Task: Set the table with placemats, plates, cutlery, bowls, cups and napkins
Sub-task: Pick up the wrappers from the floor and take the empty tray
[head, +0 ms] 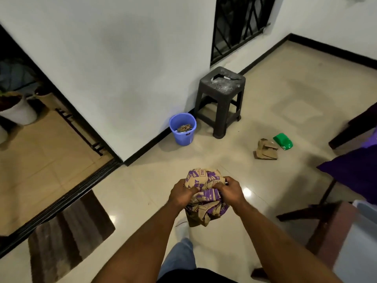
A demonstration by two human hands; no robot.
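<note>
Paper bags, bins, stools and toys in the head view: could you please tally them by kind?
Paper bags: 2, one gripped by left hand and right hand, one on floor
Bins: 1
Stools: 1
Toys: 1
Total: 5

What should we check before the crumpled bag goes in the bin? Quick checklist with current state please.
1. Both hands hold the bag: ok. Left hand and right hand both grip the crumpled brown and purple paper bag.
2. Blue bin upright and open: ok, against the wall beside the dark plastic stool.
3. Room left in the bin: ok, only some scraps at the bottom.
4. Floor path to the bin: ok, bare tile ahead.
5. Other litter: not ok, a brown paper bag and a green plastic toy car lie on the floor to the right.
6. Bag empty: cannot tell.
</note>
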